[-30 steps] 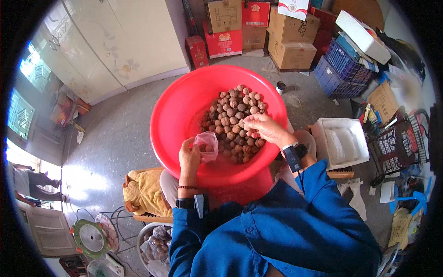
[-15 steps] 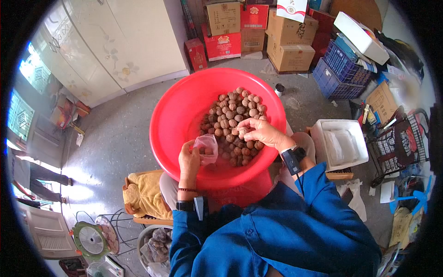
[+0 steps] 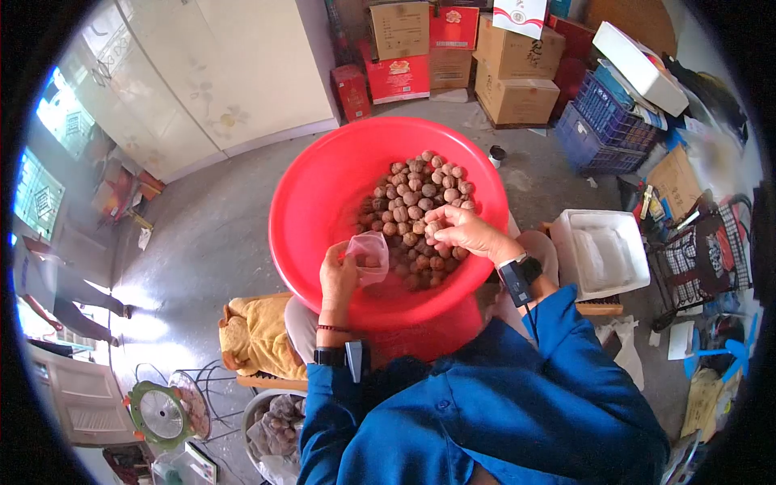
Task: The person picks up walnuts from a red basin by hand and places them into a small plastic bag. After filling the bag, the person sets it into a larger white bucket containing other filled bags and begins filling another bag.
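A walnut (image 3: 434,229) sits over the heap of walnuts (image 3: 412,190) on the far right side of the red plastic basin (image 3: 311,190), pinched between the fingers of the right hand (image 3: 473,236). It should be light, hard and rough-shelled, unlikely to slip but apt to roll if let go; thumb and fingertips across its widest part look the surest hold. The left hand (image 3: 338,275) has its fingers closed on the near-left side of a clear plastic bag (image 3: 372,255) with walnuts inside; the film is probably limp, best gripped at the rim. To the right, a white foam box (image 3: 600,250) stands beside the basin. Compared with half a second ago, both hands keep much the same places over the basin, while the whole view has shifted slightly.
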Action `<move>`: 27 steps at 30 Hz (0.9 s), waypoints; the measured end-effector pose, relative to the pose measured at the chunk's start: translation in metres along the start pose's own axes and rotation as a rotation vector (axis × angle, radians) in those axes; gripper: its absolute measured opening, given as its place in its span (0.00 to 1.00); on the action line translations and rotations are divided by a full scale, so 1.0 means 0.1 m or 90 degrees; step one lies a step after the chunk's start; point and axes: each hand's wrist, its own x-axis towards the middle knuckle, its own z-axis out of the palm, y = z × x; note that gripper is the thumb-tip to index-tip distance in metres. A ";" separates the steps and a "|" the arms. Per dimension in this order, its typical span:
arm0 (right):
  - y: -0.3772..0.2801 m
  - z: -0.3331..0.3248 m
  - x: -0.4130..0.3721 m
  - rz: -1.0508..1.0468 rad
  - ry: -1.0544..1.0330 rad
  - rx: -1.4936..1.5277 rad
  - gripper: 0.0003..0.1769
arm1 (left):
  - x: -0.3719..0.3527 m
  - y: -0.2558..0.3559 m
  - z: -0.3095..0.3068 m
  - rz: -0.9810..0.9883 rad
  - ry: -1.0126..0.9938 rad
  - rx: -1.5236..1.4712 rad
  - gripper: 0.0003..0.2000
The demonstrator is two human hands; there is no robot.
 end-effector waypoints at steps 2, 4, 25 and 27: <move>0.02 0.00 0.03 0.009 0.007 -0.035 0.21 | 0.03 -0.07 0.01 0.027 0.008 -0.001 0.15; 0.01 0.02 0.03 0.032 0.026 -0.039 0.19 | 0.03 -0.07 0.01 0.024 0.011 -0.015 0.16; 0.03 -0.05 0.08 -0.161 0.236 -0.784 0.10 | 0.00 -0.04 0.02 0.068 0.019 0.005 0.15; 0.11 -0.07 0.00 -0.134 0.217 -0.827 0.09 | 0.00 -0.06 0.01 0.060 0.017 0.010 0.15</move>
